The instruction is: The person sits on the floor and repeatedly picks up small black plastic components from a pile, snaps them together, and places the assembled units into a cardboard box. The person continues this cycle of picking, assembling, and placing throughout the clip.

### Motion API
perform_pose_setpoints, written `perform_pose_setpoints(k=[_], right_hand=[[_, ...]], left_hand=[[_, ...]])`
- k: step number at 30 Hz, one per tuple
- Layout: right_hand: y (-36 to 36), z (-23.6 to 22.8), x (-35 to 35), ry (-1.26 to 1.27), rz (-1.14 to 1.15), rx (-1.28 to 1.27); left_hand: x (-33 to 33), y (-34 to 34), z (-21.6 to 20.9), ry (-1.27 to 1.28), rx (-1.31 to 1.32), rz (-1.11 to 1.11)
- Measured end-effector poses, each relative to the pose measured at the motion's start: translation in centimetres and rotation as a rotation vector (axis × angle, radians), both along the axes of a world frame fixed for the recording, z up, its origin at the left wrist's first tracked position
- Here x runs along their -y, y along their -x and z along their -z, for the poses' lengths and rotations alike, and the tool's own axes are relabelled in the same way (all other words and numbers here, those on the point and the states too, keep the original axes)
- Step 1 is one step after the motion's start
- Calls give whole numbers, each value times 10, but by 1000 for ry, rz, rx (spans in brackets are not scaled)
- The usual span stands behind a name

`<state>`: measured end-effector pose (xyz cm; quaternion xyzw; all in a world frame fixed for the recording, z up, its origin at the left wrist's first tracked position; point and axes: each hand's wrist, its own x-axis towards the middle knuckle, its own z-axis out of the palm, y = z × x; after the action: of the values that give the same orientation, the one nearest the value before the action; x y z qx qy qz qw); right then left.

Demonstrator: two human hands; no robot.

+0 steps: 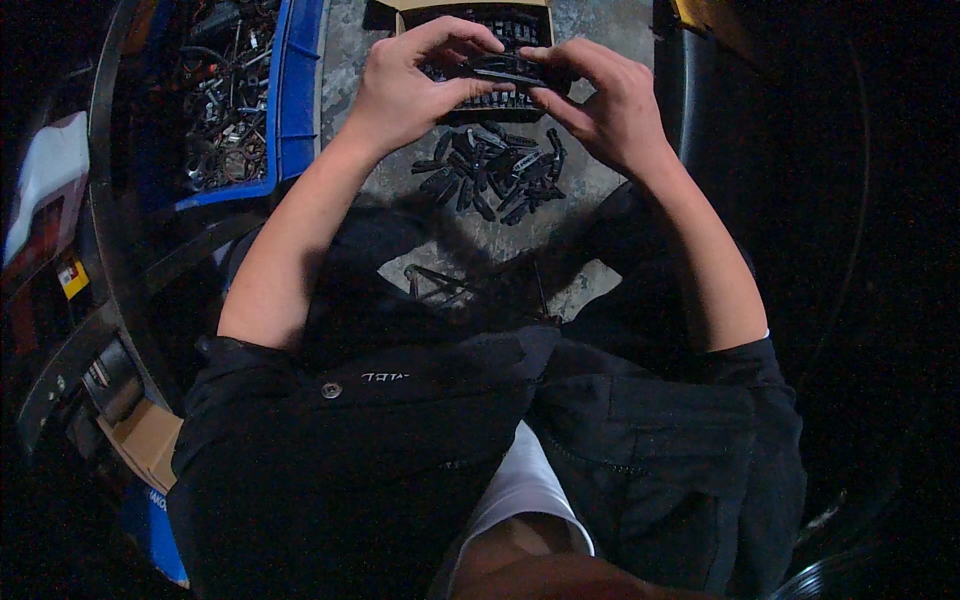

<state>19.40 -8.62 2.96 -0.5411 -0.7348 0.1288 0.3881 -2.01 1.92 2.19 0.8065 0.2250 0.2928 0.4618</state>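
Observation:
In front of me at the top, a dark, slim, elongated piece (505,68) is held up between both hands; its exact kind is too dim to make out. My left hand (405,85) pinches its left end, with the thumb below and fingers above. From the other side my right hand (620,105) grips the right end, fingers bent and thumb underneath. Behind them stands an open cardboard box (383,16) with rows of dark pieces inside, partly hidden by the hands. On the concrete floor just below lies a loose pile of similar black and grey pieces (500,170).
A blue plastic bin (293,110) full of mixed metal parts stands at the left. Dark metal framing (105,230) curves along the left side. Another cardboard box (150,440) sits low at the left. My knees flank the pile; the right side is very dark.

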Motion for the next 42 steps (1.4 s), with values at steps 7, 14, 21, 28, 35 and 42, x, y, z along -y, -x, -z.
perform_pose_setpoints(k=[7, 14, 21, 28, 35, 42], right_hand=[[1, 0, 2, 6, -1, 11], [1, -1, 1, 9, 11, 7], [0, -1, 1, -24, 12, 23], [-1, -1, 1, 450, -17, -491], [1, 9, -1, 473, 21, -666], [5, -3, 0, 391, -44, -626]], left_hand=[[-1, 1, -2, -26, -12, 15], [-1, 2, 4, 37, -10, -19], [1, -2, 3, 22, -11, -13], [-6, 0, 6, 40, 0, 22], [1, -10, 14, 439, 162, 133], [-1, -7, 20, 716, 97, 143]])
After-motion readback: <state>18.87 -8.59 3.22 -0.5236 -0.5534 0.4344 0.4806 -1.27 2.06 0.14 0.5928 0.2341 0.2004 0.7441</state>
